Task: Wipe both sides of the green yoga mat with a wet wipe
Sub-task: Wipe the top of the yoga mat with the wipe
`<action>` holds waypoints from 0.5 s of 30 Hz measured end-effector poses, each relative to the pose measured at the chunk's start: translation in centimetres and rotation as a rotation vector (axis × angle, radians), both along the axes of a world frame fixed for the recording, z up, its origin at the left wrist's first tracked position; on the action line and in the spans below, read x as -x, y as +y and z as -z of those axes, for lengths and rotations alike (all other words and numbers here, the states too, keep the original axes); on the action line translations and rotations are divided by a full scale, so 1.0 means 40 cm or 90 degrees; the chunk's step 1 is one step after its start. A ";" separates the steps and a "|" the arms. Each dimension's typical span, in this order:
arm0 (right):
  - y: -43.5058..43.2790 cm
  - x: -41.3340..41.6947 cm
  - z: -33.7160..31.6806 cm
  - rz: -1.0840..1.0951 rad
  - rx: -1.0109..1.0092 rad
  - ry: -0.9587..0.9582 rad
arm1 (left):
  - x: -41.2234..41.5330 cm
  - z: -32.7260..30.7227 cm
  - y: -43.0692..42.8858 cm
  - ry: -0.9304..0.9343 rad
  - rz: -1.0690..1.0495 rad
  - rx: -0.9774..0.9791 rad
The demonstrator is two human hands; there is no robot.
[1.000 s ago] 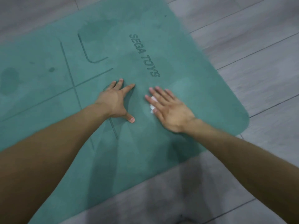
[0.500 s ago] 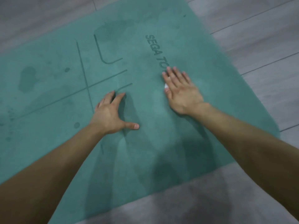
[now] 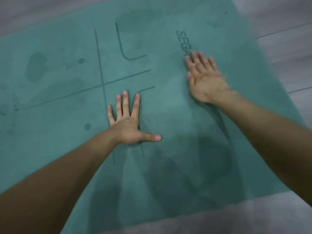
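On the green yoga mat point(image 3: 168, 115), inside its edges, left hand point(image 3: 125, 125) and right hand point(image 3: 205, 81) press flat, grips released

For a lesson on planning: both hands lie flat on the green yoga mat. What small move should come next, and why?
Probably slide the right hand forward over the dark printed lettering. It lies flat at the letters' near end, while the left hand presses flat on the green yoga mat, seemingly bracing it.
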State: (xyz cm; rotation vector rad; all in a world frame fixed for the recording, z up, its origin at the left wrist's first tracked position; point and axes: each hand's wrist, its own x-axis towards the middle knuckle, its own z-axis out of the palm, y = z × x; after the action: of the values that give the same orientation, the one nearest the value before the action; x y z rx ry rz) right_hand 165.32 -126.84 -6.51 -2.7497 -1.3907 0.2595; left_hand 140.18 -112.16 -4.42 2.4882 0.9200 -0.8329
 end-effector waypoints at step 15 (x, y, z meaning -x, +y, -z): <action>0.127 -0.103 -0.025 0.060 0.042 -0.005 | -0.004 -0.004 -0.006 0.016 0.016 0.007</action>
State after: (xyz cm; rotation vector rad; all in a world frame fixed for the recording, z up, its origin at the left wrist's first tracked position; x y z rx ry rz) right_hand 169.44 -121.76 -5.51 -2.8622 -1.2734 0.2943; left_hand 140.33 -112.40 -4.25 2.4898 0.8913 -0.8770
